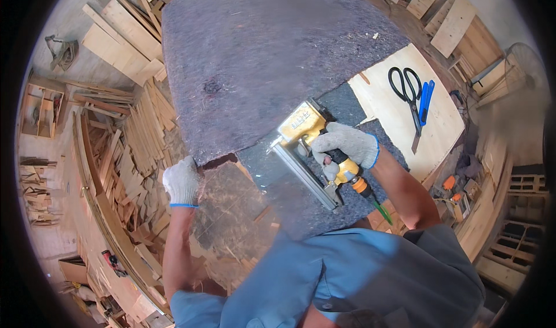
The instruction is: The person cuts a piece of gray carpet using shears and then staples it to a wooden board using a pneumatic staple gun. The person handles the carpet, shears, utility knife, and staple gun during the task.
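My right hand (350, 145), in a whitish knit glove with a blue cuff, is wrapped round the handle of a yellow air nail gun (301, 122). Its metal magazine rail (307, 177) slants toward me, and a green air hose (382, 212) leaves the orange coupling. The gun is over a dark grey felt piece (324, 212). My left hand (181, 182), gloved alike, is closed at the near left corner of a large grey felt sheet (278, 44); its fingertips are partly hidden. Right of the gun, black-handled scissors (412, 99) lie beside a blue utility knife (426, 102).
The scissors and knife rest on a bare plywood panel (382, 96). Wood offcuts (139, 171) pile up on the left, near a long curved wooden edge (98, 195). Boards (454, 26) lean at the far right, and a fan (524, 61) stands there.
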A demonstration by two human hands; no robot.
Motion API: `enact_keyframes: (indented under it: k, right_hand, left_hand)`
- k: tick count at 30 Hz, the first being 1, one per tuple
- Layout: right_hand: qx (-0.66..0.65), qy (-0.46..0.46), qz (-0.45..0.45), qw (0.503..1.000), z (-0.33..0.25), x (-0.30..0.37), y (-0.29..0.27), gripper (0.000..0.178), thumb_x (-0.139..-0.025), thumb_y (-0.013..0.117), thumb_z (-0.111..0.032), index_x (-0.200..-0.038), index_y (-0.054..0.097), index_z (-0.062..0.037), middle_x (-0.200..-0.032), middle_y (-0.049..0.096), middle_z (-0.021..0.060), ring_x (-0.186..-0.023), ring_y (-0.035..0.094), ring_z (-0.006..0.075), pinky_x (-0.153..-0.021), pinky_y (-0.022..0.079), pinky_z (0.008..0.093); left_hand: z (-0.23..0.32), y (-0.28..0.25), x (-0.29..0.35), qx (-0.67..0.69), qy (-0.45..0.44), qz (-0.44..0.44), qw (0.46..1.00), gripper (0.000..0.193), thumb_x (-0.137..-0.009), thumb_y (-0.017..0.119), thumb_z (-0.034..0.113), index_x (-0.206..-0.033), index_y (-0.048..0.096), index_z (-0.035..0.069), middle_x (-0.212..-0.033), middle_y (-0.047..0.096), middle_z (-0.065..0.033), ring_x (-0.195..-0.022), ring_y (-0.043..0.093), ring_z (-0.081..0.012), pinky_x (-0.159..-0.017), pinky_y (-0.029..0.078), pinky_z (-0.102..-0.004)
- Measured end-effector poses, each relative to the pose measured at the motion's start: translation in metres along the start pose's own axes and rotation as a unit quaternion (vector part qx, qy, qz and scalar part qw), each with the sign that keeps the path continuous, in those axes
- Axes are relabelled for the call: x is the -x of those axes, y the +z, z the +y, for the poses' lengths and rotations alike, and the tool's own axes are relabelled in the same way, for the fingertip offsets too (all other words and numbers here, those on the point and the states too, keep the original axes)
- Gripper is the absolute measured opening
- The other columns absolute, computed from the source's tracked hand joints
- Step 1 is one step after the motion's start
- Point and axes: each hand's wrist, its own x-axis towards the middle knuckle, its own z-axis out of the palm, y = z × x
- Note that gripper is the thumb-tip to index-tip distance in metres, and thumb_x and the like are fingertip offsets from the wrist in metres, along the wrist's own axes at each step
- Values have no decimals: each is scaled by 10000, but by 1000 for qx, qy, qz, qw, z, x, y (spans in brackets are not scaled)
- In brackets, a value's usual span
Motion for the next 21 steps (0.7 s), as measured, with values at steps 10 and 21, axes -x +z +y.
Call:
enact_keyframes:
  k: [10, 21]
  right_hand:
    - [-33, -7, 3, 999, -3, 2, 5, 256, -876, 662, -247, -836, 682, 5, -684, 622, 50, -593, 619, 146, -564, 531, 298]
    - [-48, 15, 46, 998, -12, 2, 18, 190, -888, 616, -137, -759, 589, 1, -594, 558, 76, -458, 594, 196, -465, 511, 333]
  left_hand:
    - [-7, -6, 1, -24, 19, -11, 999, 192, -822, 728, 271, -796, 681, 87, -751, 707, -172, -711, 709, -379, -663, 533, -478]
    - [31, 89, -12, 128, -13, -41, 991, 179, -863, 650, 270, -915, 742, 125, -857, 735, -177, -802, 718, -396, -703, 549, -501]
